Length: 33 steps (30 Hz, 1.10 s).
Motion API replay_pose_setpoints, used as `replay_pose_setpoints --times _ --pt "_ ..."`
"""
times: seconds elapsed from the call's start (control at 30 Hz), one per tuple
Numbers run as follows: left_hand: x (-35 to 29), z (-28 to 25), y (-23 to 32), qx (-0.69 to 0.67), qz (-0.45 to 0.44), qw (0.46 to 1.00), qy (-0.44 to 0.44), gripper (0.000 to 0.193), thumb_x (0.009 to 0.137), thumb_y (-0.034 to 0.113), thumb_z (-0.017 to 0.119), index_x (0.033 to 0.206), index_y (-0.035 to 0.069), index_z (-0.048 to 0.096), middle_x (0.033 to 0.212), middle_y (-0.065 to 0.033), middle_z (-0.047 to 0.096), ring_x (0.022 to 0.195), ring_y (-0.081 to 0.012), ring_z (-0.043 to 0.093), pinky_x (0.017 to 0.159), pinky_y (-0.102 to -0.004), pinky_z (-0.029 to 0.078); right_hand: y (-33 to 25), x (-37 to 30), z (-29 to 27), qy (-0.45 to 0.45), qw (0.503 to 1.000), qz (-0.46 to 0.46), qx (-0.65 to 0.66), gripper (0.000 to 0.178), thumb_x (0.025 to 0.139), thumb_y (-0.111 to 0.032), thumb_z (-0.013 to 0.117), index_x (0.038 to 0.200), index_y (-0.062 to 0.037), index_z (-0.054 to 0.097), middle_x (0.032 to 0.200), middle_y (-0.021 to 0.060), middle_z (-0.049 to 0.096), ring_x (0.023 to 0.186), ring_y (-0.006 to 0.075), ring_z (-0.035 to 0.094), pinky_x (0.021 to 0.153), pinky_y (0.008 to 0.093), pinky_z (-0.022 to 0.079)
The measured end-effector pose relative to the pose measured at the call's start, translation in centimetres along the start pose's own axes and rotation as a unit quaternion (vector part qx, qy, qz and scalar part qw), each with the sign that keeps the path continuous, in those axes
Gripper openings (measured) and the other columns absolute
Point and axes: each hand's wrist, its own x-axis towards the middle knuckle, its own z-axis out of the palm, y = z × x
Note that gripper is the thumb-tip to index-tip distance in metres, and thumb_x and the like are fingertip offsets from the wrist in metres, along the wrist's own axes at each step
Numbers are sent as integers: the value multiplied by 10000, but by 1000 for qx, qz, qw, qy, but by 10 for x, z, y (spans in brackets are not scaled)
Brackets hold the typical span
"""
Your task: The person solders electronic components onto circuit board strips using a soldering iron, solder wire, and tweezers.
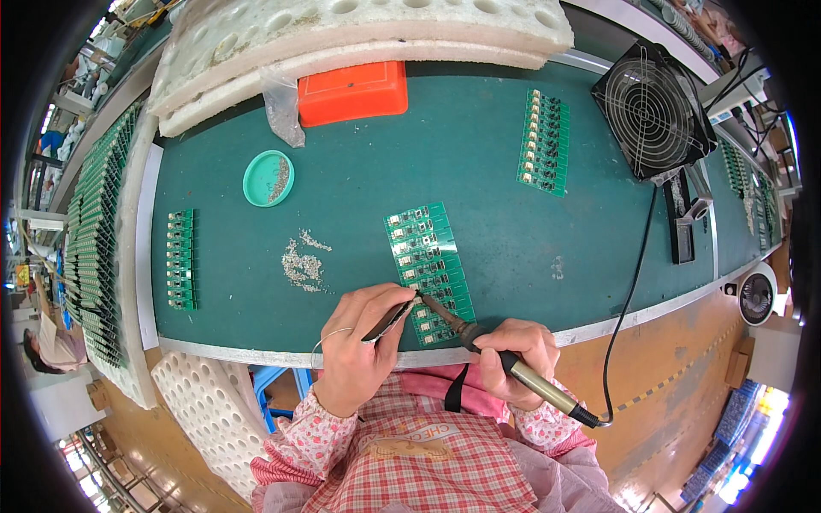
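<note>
A green circuit board panel [432,248] with rows of small parts lies before me near the table's front edge. My right hand [517,355] grips a soldering iron [539,385], its tip at the panel's lower rows. Closed around dark tweezers [389,322], my left hand [355,342] hovers at the panel's left side, the tweezer points close to the iron's tip. What the tweezers pinch is too small to tell. Left of the panel lies a loose heap of tiny pale parts [301,267]. Beyond it stands a round green dish [269,179] with more of them.
More panels lie at the left [181,261] and the back right [543,144]. A black fan [650,111] stands at the right, near an iron stand [682,227]. The iron's cord [629,299] crosses the right side. An orange box [352,92] and white foam [359,30] line the back.
</note>
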Motion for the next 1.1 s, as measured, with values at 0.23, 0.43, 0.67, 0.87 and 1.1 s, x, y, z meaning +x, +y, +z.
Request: replay_pose_setpoints --times 0.23,0.43,0.67,0.87,1.1 --pt "0 0 0 -3 2 1000 0 232 808 -86 706 1018 11 691 973 -141 700 840 -283 690 710 -333 551 -1 -5 -2 30 1000 4 9 165 799 -25 722 931 -26 622 619 53 615 458 199 580 440 319 454" --pt "0 0 -1 -3 6 1000 1 240 806 -93 706 1022 8 688 971 -145 701 840 -288 689 713 -335 551 0 -7 -2 25 1000 16 7 167 805 -43 726 935 -30 621 621 51 619 468 199 587 445 321 459" --pt "-3 0 -1 -17 -5 1000 3 262 803 -97 709 1041 9 684 986 -150 701 860 -283 699 736 -330 557 0 -2 -3 6 1000 -13 -16 138 931 -121 620 941 -1 553 535 41 607 466 161 615 451 289 478" --pt "0 0 0 -10 -1 1000 -1 259 806 -95 705 1042 12 685 988 -147 703 862 -283 698 736 -330 556 -1 -6 -1 26 999 16 15 153 816 -56 730 928 -29 629 638 59 633 468 203 590 441 325 460" --pt "0 0 -1 -1 2 1000 1 241 802 -86 708 1020 15 692 974 -137 706 863 -284 690 732 -332 550 -1 -4 -1 17 1000 20 14 157 809 -49 734 925 -27 631 634 52 637 464 199 587 437 323 457"
